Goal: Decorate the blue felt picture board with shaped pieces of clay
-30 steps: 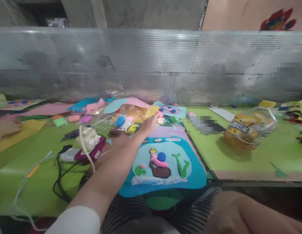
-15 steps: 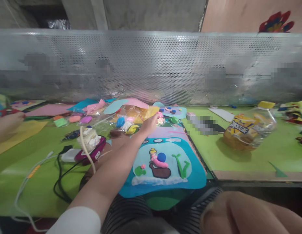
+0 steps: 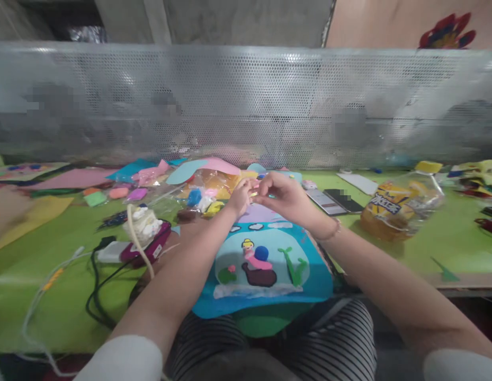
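Note:
My left hand [image 3: 240,197] is closed above the far edge of the blue craft picture [image 3: 323,283], its fingertips near a small pale yellow and pink bit that I cannot make out. Close on its right, my right hand [image 3: 283,194] has thumb and fingers curled toward that bit in a pinch. Below them on the picture lie a pink clay figure with a yellow head [image 3: 256,260], a blue clay ball [image 3: 261,253], a dark brown clay shape [image 3: 258,276] and green clay plants [image 3: 295,267]. A lilac sheet [image 3: 258,214] shows under the hands.
Wrapped clay lumps [image 3: 195,198] and foam sheets [image 3: 220,165] lie at the back, before a perforated metal screen [image 3: 246,100]. On the left are a purple device [image 3: 160,238] and cables [image 3: 90,296]; on the right, a phone [image 3: 325,202] and a drink bottle [image 3: 402,203]. Another person's arm [image 3: 9,206] reaches in.
My right hand has risen from the lower right up to my left hand. My left hand has drawn back slightly from the clay pile. Another person's hand with red scissors has gone from the left.

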`<state>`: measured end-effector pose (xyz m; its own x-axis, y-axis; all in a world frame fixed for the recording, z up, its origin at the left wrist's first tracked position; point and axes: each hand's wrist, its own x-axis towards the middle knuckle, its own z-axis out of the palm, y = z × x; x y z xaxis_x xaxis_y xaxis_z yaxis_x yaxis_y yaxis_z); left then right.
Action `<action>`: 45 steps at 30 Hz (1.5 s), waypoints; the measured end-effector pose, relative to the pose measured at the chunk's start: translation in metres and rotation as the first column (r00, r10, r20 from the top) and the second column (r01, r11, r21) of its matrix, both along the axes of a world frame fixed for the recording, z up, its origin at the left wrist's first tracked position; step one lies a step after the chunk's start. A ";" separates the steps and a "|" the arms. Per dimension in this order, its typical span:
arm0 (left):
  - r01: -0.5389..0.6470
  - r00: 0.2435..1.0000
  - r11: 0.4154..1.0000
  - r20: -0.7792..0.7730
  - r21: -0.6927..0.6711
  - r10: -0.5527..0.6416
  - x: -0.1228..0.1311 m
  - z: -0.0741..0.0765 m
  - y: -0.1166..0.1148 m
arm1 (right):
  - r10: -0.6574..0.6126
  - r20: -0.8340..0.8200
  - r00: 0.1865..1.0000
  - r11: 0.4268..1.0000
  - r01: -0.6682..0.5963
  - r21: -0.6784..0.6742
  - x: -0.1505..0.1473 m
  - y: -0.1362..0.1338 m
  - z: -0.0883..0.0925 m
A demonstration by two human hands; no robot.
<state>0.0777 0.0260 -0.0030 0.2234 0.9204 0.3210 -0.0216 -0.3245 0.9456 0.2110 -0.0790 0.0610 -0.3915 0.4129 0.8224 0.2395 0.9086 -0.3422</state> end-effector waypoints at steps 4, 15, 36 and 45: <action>0.222 0.924 0.959 0.353 -0.178 -0.148 0.000 0.005 -0.008 | -0.289 -0.017 0.957 0.952 0.286 -0.110 0.018 0.058 -0.053; 0.432 0.841 0.860 0.464 -0.270 -0.277 0.011 0.013 -0.018 | -0.431 0.462 0.775 0.893 0.295 0.339 0.011 0.037 -0.057; 0.562 0.784 0.796 0.452 -0.227 -0.425 -0.003 0.022 -0.033 | -0.402 0.650 0.645 0.905 0.174 0.387 0.024 0.048 -0.057; 0.591 0.728 0.788 0.533 -0.171 -0.431 -0.008 0.016 -0.027 | -0.405 0.668 0.624 0.909 0.195 0.369 0.029 0.053 -0.063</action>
